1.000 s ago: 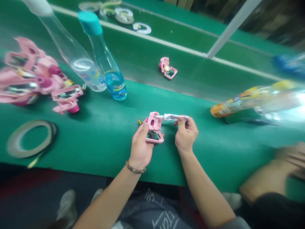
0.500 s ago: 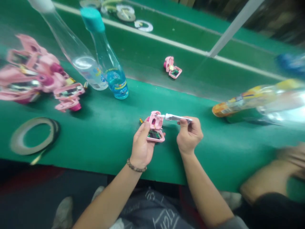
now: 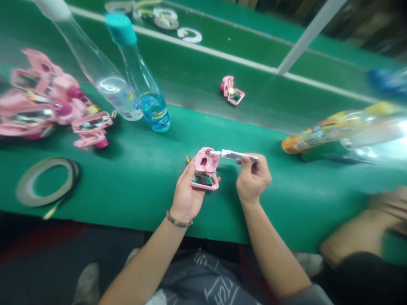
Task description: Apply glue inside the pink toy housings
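Note:
My left hand (image 3: 188,192) is closed around an opened pink plastic case (image 3: 210,162), held just above the green table. Its lower half contains a green circuit board (image 3: 203,179); the upper half has a dark round part near its top. Between the thumb and fingers of my right hand (image 3: 253,180) is a white squeeze tube (image 3: 233,155), lying nearly level and pointing left. The tube's narrow white nozzle reaches the upper half of the case; whether it touches cannot be made out. A small yellow-tipped piece (image 3: 188,159) sticks out left of the case.
Several opened pink cases (image 3: 60,101) lie piled at the left, beside a clear bottle (image 3: 104,84) and a blue-liquid bottle (image 3: 155,112). A tape roll (image 3: 23,188) lies in front. Another pink case (image 3: 237,97) rests farther back. An orange-labelled bottle (image 3: 294,144) and another person's arm (image 3: 352,237) are rightward.
My left hand has shifted slightly left and turned the pink case, so more of its inside faces me. My right hand keeps the tube at nearly the same spot.

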{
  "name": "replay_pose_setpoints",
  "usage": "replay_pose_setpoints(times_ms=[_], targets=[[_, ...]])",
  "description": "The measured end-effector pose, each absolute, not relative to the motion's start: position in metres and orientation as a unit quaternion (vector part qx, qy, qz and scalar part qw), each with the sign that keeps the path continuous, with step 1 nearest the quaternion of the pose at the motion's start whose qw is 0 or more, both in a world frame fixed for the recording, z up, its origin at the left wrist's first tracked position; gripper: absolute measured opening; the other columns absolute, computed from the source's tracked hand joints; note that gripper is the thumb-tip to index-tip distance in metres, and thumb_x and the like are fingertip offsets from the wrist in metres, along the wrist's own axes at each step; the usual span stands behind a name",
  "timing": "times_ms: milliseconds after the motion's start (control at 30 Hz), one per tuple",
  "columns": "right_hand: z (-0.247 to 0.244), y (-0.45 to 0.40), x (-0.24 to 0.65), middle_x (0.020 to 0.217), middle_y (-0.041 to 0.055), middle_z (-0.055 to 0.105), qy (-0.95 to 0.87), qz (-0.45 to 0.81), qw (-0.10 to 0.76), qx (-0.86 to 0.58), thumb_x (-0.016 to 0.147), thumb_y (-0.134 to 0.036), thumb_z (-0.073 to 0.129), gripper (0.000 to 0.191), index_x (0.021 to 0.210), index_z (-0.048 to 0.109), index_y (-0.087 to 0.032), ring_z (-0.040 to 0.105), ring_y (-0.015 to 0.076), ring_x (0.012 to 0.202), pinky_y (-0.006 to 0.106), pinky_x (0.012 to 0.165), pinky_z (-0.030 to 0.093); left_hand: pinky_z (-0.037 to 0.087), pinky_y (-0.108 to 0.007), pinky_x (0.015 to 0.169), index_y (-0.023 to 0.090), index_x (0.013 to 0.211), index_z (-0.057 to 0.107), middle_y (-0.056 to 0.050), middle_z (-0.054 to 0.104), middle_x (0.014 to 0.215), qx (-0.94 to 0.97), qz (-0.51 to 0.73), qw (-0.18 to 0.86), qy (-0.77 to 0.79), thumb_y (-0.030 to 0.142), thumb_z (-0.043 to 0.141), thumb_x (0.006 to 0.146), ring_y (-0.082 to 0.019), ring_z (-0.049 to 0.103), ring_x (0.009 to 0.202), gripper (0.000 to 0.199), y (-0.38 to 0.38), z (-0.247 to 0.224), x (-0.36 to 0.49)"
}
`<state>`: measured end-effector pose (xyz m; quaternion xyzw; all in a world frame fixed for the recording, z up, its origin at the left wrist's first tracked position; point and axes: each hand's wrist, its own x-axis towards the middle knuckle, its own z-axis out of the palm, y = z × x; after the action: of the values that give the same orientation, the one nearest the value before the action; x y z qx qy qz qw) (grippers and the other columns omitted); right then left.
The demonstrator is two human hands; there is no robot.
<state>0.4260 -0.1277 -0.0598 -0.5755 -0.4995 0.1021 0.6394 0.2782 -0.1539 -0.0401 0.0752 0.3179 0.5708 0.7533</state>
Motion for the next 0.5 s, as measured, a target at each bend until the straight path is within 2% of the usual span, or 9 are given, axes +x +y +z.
replay_pose_setpoints(times_ms=[133, 233, 400, 500], targets=[[-0.055, -0.127, 0.427, 0.071, -0.0020, 0.059, -0.461, 0.142, 0.658, -0.579, 0.089, -0.042, 0.065, 0.025, 0.082, 0.062, -0.019, 0.059, 0.0120, 0.063, 0.028, 0.063, 0.049, 0.058, -0.050, 0.089, 0.020, 0.123, 0.065, -0.012, 0.066, 0.124, 0.039, 0.559, 0.774, 0.293, 0.043, 0.057, 0.094, -0.029, 0.065, 0.108, 0.038, -0.156, -0.039, 0.273], [-0.048, -0.131, 0.432, 0.070, -0.0029, 0.058, -0.425, 0.193, 0.675, -0.571, 0.088, -0.046, 0.065, 0.027, 0.084, 0.060, -0.019, 0.059, 0.0114, 0.061, 0.026, 0.060, 0.049, 0.056, -0.053, 0.093, 0.020, 0.128, 0.063, -0.013, 0.065, 0.126, 0.025, 0.552, 0.790, 0.267, 0.041, 0.055, 0.095, -0.030, 0.064, 0.111, 0.040, -0.157, -0.039, 0.269], [-0.046, -0.157, 0.431, 0.069, -0.0019, 0.060, -0.427, 0.253, 0.665, -0.558, 0.086, -0.042, 0.067, 0.022, 0.083, 0.061, -0.021, 0.060, 0.0135, 0.061, 0.028, 0.058, 0.050, 0.054, -0.053, 0.094, 0.021, 0.131, 0.060, -0.013, 0.065, 0.126, 0.017, 0.540, 0.802, 0.256, 0.042, 0.052, 0.096, -0.028, 0.067, 0.101, 0.042, -0.157, -0.036, 0.267], [-0.052, -0.174, 0.419, 0.071, -0.0014, 0.061, -0.389, 0.284, 0.664, -0.573, 0.089, -0.040, 0.064, 0.018, 0.086, 0.060, -0.023, 0.062, 0.0164, 0.062, 0.033, 0.058, 0.053, 0.053, -0.052, 0.095, 0.022, 0.133, 0.059, -0.012, 0.062, 0.131, 0.023, 0.535, 0.808, 0.248, 0.042, 0.050, 0.097, -0.030, 0.064, 0.111, 0.043, -0.157, -0.035, 0.268]])
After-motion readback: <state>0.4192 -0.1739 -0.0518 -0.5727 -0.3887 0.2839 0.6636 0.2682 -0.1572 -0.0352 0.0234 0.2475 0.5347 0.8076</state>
